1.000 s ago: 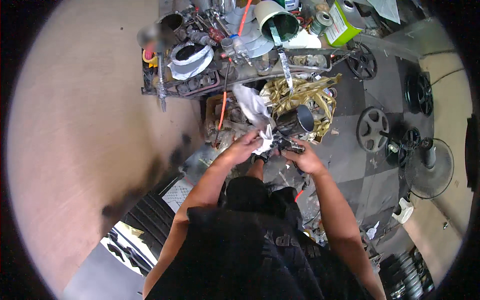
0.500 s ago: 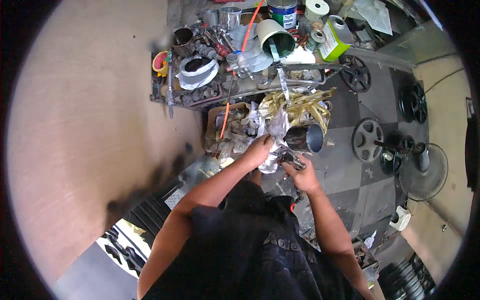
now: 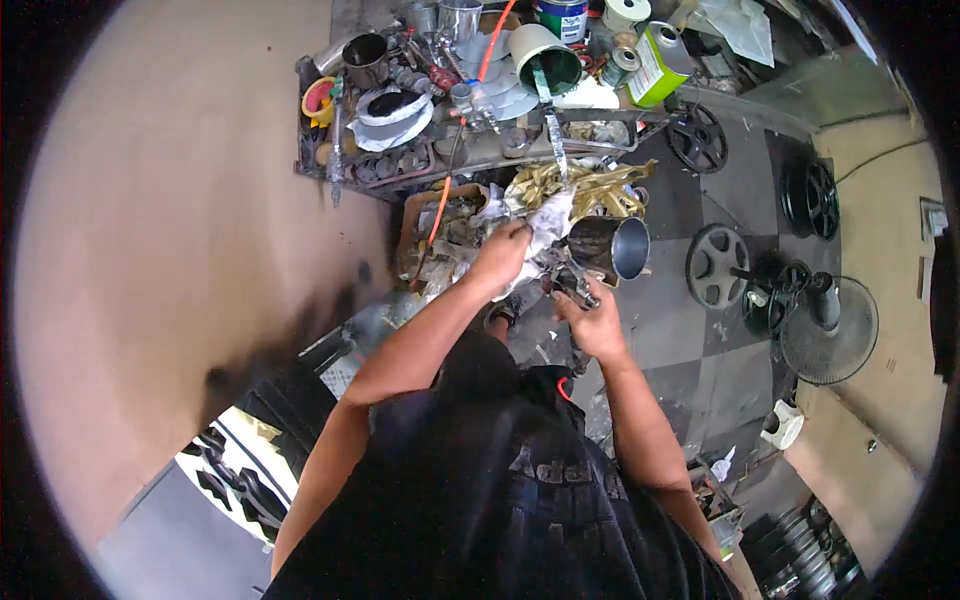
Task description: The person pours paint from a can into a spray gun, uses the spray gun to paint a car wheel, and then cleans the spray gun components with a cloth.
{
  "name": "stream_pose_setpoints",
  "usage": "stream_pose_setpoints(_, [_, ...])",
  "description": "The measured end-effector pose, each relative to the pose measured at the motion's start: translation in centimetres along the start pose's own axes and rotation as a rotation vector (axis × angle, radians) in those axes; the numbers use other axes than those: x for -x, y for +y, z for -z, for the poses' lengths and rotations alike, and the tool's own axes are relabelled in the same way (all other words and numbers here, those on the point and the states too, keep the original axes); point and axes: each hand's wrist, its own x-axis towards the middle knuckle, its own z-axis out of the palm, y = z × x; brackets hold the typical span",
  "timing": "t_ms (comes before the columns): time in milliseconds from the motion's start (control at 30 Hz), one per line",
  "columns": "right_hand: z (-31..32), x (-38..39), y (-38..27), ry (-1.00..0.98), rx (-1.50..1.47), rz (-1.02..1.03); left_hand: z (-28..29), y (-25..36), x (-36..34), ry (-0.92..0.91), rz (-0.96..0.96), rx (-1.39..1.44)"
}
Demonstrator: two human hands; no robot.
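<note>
My right hand (image 3: pixel 592 318) is wrapped round the metal handle of a spray gun (image 3: pixel 572 284), held in front of my body. Beside the gun is a dark metal cup (image 3: pixel 612 248), tipped so its grey open mouth faces right; whether it is joined to the gun I cannot tell. My left hand (image 3: pixel 503 258) is closed on a crumpled white cloth (image 3: pixel 548 224), which hangs against the gun's front and hides part of it. Just beyond lies crumpled gold sheeting (image 3: pixel 590 188), touching or close behind the cloth.
A cluttered bench (image 3: pixel 470 172) holds a tilted white pot (image 3: pixel 545 62), a green-and-white can (image 3: pixel 660 65) and a tape roll (image 3: pixel 388 105). An orange hose (image 3: pixel 441 205) hangs over a box of scraps (image 3: pixel 415 230). Wheel covers (image 3: pixel 716 266) and a fan (image 3: pixel 828 330) stand at right.
My left hand and the cloth have moved up and slightly left along the gun. The right hand keeps its hold on the spray gun, and the whole view has shifted a little.
</note>
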Motion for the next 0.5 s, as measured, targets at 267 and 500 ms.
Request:
stream_pose_setpoints(267, [2.9,1.8,-3.6,0.005,-0.154,0.005,2.8,1.7,3.5,-0.295,0.16,0.746])
stream_pose_setpoints(500, [1.8,1.4,-3.4,-0.027,-0.091,0.026,-2.1,0.6,4.8,-0.092,-0.324,0.146])
